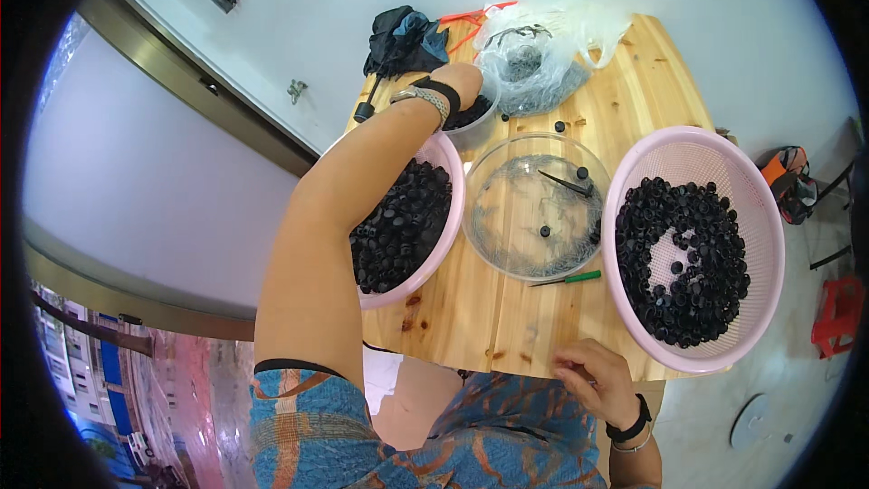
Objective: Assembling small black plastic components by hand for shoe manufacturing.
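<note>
My left arm stretches across the table, and my left hand [460, 81] is at a clear tub [475, 136] of small black caps [469, 114]. The wrist hides its fingers. Under the forearm is a pink basket [453, 249] full of black caps [403, 226]. My right hand [599, 382] rests by the table's near edge, fingers loosely bent and apart, with nothing visible in them. A round clear tray [496, 258] at the middle holds many thin wire-like pieces [511, 208], a few black caps [545, 231] and black tweezers [563, 183].
A green-handled tool [579, 277] lies in front of the tray. At right stands another pink basket [769, 244] of black parts [688, 308]. Behind are a clear plastic bag [543, 95] and a dark folded umbrella [407, 41]. A red stool [837, 317] is on the floor.
</note>
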Action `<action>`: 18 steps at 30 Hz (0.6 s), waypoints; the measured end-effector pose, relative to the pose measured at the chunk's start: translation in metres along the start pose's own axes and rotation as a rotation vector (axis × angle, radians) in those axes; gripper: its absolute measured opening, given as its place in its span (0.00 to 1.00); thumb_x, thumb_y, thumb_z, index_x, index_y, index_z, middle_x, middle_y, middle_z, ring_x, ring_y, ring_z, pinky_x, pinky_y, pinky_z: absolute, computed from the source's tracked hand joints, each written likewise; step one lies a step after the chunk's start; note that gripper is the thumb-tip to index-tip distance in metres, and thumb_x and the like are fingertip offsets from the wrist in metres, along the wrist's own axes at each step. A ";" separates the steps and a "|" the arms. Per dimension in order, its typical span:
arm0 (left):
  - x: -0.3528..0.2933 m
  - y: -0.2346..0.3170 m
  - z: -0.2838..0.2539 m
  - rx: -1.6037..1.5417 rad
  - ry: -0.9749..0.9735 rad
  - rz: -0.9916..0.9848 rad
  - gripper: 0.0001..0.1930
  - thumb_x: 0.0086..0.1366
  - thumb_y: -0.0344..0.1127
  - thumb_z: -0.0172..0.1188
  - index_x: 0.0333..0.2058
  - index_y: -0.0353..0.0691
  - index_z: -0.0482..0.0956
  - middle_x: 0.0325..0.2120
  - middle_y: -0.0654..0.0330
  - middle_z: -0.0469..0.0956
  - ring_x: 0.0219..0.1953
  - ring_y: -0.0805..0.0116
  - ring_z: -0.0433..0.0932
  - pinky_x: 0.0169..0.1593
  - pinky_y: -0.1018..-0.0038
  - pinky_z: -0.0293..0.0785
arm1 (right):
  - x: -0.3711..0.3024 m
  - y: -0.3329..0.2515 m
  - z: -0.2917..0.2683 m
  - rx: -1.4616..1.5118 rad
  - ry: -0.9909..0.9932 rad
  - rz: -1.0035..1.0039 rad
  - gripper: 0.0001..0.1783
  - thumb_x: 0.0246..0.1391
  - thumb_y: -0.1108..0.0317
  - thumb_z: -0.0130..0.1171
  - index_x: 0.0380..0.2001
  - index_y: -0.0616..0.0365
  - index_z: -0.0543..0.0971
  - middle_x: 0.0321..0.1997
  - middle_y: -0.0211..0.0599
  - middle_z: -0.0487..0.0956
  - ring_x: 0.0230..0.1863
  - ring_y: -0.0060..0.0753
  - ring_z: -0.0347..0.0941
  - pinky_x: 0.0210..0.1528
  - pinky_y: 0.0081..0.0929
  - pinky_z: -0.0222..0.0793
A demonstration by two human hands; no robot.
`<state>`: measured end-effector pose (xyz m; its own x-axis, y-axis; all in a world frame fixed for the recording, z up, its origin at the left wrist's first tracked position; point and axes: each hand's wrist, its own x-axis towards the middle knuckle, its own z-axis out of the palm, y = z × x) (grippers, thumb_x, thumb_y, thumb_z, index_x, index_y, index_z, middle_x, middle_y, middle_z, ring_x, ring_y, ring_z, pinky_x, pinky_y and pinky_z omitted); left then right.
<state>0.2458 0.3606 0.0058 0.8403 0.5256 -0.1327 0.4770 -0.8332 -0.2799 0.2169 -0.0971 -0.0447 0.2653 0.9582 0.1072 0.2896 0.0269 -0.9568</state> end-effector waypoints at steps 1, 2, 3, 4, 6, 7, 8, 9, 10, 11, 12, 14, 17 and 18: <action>0.002 0.001 0.004 0.000 -0.006 0.001 0.10 0.48 0.32 0.58 0.32 0.44 0.80 0.33 0.53 0.78 0.38 0.57 0.77 0.42 0.66 0.72 | 0.001 0.001 0.000 0.004 -0.001 0.004 0.10 0.46 0.72 0.60 0.34 0.61 0.75 0.27 0.38 0.74 0.25 0.33 0.71 0.28 0.23 0.67; 0.002 0.003 0.005 0.003 0.036 0.003 0.10 0.47 0.31 0.58 0.31 0.44 0.80 0.32 0.53 0.78 0.38 0.56 0.77 0.42 0.66 0.72 | 0.002 0.002 0.000 0.013 0.009 -0.005 0.10 0.46 0.72 0.59 0.34 0.61 0.75 0.27 0.38 0.74 0.25 0.33 0.71 0.28 0.23 0.67; 0.002 0.004 0.004 0.007 0.078 0.005 0.09 0.47 0.31 0.58 0.31 0.44 0.80 0.32 0.53 0.78 0.38 0.56 0.77 0.42 0.66 0.72 | 0.002 0.002 0.000 0.023 0.021 -0.015 0.09 0.46 0.72 0.59 0.34 0.61 0.75 0.27 0.38 0.74 0.25 0.33 0.71 0.28 0.23 0.67; 0.001 0.005 0.001 0.007 0.075 0.006 0.09 0.47 0.31 0.58 0.31 0.44 0.80 0.32 0.53 0.78 0.38 0.56 0.77 0.42 0.66 0.72 | 0.003 0.004 0.000 0.025 0.020 -0.013 0.09 0.46 0.72 0.59 0.34 0.61 0.75 0.27 0.38 0.74 0.25 0.33 0.71 0.28 0.23 0.67; -0.005 0.002 -0.006 -0.084 0.050 -0.025 0.10 0.48 0.29 0.59 0.32 0.41 0.79 0.31 0.53 0.79 0.37 0.58 0.77 0.41 0.68 0.72 | 0.003 0.006 0.001 0.013 0.037 -0.070 0.09 0.47 0.73 0.59 0.34 0.61 0.75 0.27 0.38 0.74 0.25 0.33 0.71 0.27 0.23 0.67; -0.009 -0.002 -0.009 -0.082 0.050 -0.027 0.10 0.48 0.29 0.59 0.32 0.41 0.79 0.31 0.53 0.79 0.37 0.58 0.77 0.41 0.68 0.72 | 0.003 0.005 0.000 0.014 0.036 -0.073 0.09 0.47 0.73 0.59 0.34 0.61 0.75 0.27 0.38 0.74 0.25 0.33 0.71 0.27 0.23 0.67; -0.014 -0.006 -0.015 -0.288 0.099 0.056 0.12 0.48 0.29 0.60 0.34 0.39 0.79 0.31 0.54 0.79 0.36 0.60 0.78 0.41 0.69 0.73 | 0.003 0.002 -0.001 0.014 0.013 -0.041 0.09 0.47 0.72 0.59 0.34 0.61 0.75 0.27 0.38 0.74 0.25 0.33 0.71 0.27 0.23 0.67; -0.019 -0.009 -0.022 -0.494 0.148 0.140 0.13 0.48 0.28 0.61 0.36 0.37 0.79 0.31 0.54 0.79 0.35 0.63 0.78 0.41 0.70 0.73 | 0.002 0.000 -0.002 0.013 -0.010 -0.010 0.09 0.46 0.72 0.59 0.34 0.61 0.75 0.27 0.38 0.74 0.25 0.33 0.71 0.27 0.23 0.67; -0.026 -0.010 -0.027 -0.659 0.124 0.144 0.16 0.49 0.28 0.62 0.39 0.32 0.76 0.30 0.58 0.78 0.35 0.69 0.77 0.41 0.74 0.73 | 0.001 0.000 -0.002 0.011 -0.006 -0.012 0.09 0.46 0.72 0.59 0.34 0.61 0.75 0.27 0.38 0.74 0.25 0.33 0.71 0.27 0.23 0.67; -0.038 -0.008 -0.035 -0.658 0.130 0.150 0.16 0.49 0.28 0.62 0.39 0.32 0.76 0.30 0.58 0.78 0.35 0.69 0.77 0.41 0.74 0.73 | -0.001 -0.001 -0.002 0.000 -0.014 -0.012 0.10 0.46 0.72 0.60 0.34 0.62 0.75 0.27 0.38 0.74 0.25 0.32 0.72 0.27 0.23 0.67; -0.052 -0.006 -0.042 -0.930 0.054 0.166 0.16 0.52 0.28 0.61 0.41 0.32 0.76 0.31 0.60 0.77 0.35 0.71 0.76 0.41 0.76 0.73 | -0.003 0.000 -0.001 -0.007 -0.025 -0.014 0.10 0.46 0.72 0.60 0.34 0.62 0.75 0.27 0.38 0.74 0.25 0.32 0.72 0.27 0.23 0.67; -0.084 0.002 -0.058 -1.198 -0.019 0.181 0.15 0.54 0.28 0.59 0.43 0.33 0.75 0.32 0.62 0.76 0.36 0.74 0.76 0.41 0.79 0.73 | -0.004 -0.002 0.002 -0.013 -0.002 -0.069 0.10 0.46 0.72 0.60 0.34 0.62 0.75 0.27 0.38 0.74 0.25 0.32 0.72 0.28 0.22 0.67; -0.130 0.029 -0.078 -1.492 -0.112 0.221 0.14 0.59 0.27 0.55 0.45 0.33 0.73 0.35 0.64 0.74 0.37 0.78 0.75 0.42 0.84 0.73 | -0.007 -0.014 0.000 -0.054 0.050 -0.173 0.11 0.46 0.73 0.60 0.35 0.62 0.75 0.27 0.39 0.74 0.25 0.33 0.72 0.28 0.22 0.67; -0.145 0.034 -0.081 -1.548 -0.134 0.246 0.14 0.60 0.27 0.54 0.46 0.34 0.72 0.37 0.64 0.74 0.37 0.78 0.75 0.42 0.85 0.73 | -0.007 -0.019 0.000 -0.078 0.062 -0.239 0.11 0.45 0.74 0.60 0.35 0.62 0.75 0.27 0.39 0.74 0.25 0.33 0.72 0.28 0.22 0.67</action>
<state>0.1614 0.2424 0.0928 0.9461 0.2968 -0.1300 0.1984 -0.2134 0.9566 0.2101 -0.1040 -0.0271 0.2361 0.9080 0.3461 0.4203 0.2257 -0.8789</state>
